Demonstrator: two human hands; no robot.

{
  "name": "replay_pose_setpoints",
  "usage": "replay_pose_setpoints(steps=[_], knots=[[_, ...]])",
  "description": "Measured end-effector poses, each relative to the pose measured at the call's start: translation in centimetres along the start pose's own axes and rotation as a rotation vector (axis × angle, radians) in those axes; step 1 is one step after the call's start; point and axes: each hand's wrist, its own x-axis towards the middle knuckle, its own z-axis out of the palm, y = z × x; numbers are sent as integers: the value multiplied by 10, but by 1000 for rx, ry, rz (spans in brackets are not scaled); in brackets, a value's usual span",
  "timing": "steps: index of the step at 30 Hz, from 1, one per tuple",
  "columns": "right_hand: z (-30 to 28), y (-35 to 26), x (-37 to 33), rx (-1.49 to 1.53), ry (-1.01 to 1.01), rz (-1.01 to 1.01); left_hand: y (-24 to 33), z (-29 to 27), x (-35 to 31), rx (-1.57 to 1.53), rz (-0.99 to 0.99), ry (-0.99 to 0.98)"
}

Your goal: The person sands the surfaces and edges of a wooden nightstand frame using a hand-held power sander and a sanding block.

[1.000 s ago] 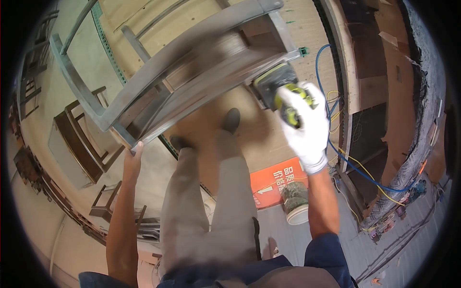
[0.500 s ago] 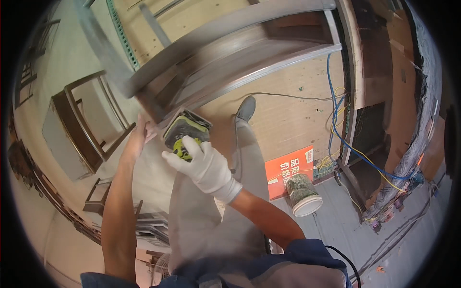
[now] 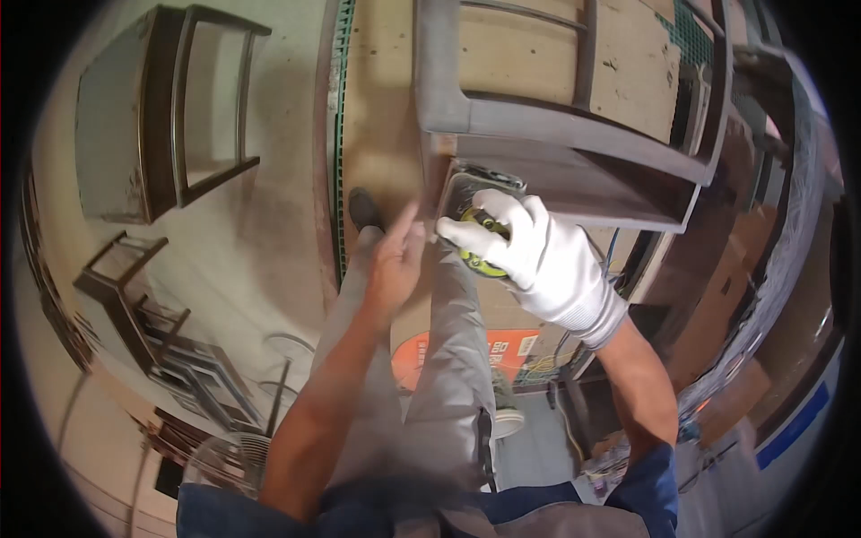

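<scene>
Hugging the sander [image 3: 467, 191], the right hand [image 3: 549, 260] has the long chair rail [image 3: 583, 134] ahead, running right; the straight-fingered left hand [image 3: 397, 264] is empty.

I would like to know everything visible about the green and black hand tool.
The hand tool has a rounded yellow-green and black body, apparently plastic, with a broad, flat, dark end pointing away from the person. The white-gloved right hand grips it, hiding part. It sits beside the wooden furniture frame; contact there is unclear.
</scene>
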Motion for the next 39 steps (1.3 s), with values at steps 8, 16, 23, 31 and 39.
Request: replay_pose_setpoints(steps=[8,16,23,31,39], knots=[[-6,20,33,-93,-100,-118,13,13,-1,38,23,51],[-3,34,40,-192,-79,-214,15,12,1,19,-18,2],[-9,25,39,-7,-130,-147,12,5,1,-27,-99,-85],[-6,30,42,-64,-63,-175,1,6,2,-128,-84,-118],[6,27,21,-195,-108,-266,7,-2,2,15,-197,-190]])
